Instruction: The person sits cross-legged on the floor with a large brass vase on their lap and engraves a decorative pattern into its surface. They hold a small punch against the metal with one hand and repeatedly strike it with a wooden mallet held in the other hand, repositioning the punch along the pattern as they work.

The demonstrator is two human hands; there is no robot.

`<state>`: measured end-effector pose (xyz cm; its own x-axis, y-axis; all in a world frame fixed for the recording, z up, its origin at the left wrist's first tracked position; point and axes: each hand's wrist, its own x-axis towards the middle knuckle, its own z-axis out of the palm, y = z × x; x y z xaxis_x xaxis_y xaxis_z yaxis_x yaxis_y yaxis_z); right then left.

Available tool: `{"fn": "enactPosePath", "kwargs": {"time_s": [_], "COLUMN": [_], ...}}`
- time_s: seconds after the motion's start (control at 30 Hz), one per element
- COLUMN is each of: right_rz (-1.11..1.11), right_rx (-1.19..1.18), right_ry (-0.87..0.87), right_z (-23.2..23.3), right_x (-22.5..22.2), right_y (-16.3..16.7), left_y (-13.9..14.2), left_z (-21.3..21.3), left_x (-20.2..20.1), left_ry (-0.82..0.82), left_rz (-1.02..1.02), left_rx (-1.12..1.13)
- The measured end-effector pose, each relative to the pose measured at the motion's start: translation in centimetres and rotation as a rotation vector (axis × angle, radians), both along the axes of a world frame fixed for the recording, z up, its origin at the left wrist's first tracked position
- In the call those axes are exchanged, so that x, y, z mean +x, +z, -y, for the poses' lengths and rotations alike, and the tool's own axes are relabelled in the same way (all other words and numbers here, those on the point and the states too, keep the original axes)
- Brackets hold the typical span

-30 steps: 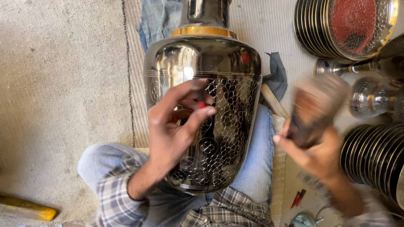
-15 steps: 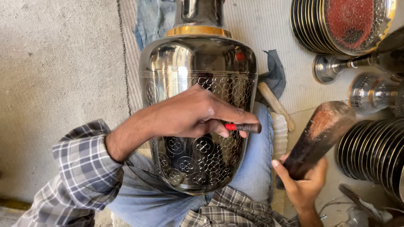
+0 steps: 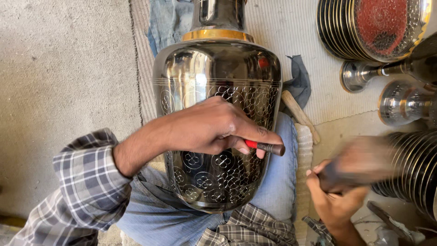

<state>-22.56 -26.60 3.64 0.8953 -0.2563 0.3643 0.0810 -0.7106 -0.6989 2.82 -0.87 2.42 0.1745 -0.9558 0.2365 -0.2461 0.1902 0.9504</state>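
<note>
A dark metal vase (image 3: 217, 127) is being cradled across the lap; floral engraving is covering its lower body, the shoulder remaining plain. The left hand (image 3: 214, 125) is being kept clamped on a chisel (image 3: 266, 147), the right hand (image 3: 334, 200) on a blurred mallet (image 3: 364, 161).

Floor work area, no furniture – bare grey concrete floor (image 3: 59, 91) on the left, pale ribbed woven mat (image 3: 291, 36) across the middle and right. Blue denim cloth (image 3: 166, 23) and a dark rag (image 3: 298, 77) lie on the mat. Stacked dark metal plates (image 3: 337, 27) top right, another stack (image 3: 419, 173) at right edge, two shiny metal goblets (image 3: 400, 105) between. Bright daylight – hard reflections.
</note>
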Motion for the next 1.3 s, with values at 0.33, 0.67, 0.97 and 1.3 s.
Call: {"fn": "enactPosePath", "kwargs": {"time_s": [0.33, 0.67, 0.97, 1.3], "right_rz": [-0.296, -0.475, -0.597, -0.541], "right_rx": [-0.534, -0.130, -0.931, -1.096], "right_ry": [0.231, 0.562, 0.770, 0.875], "right_z": [2.4, 0.6, -3.2, -6.4], "right_x": [5.8, 15.9, 22.4, 23.7], "right_y": [4.0, 9.7, 15.0, 16.8], "left_y": [-2.3, -2.6, -2.2, -3.8], "left_z": [-1.3, -0.5, 1.0, 2.1], "left_x": [-4.5, -9.0, -12.1, -14.2], "left_ry": [0.534, 1.071, 1.425, 1.526], "left_rz": [0.128, -0.035, -0.343, -0.398], "left_rx": [-0.021, -0.071, -0.194, -0.319]}}
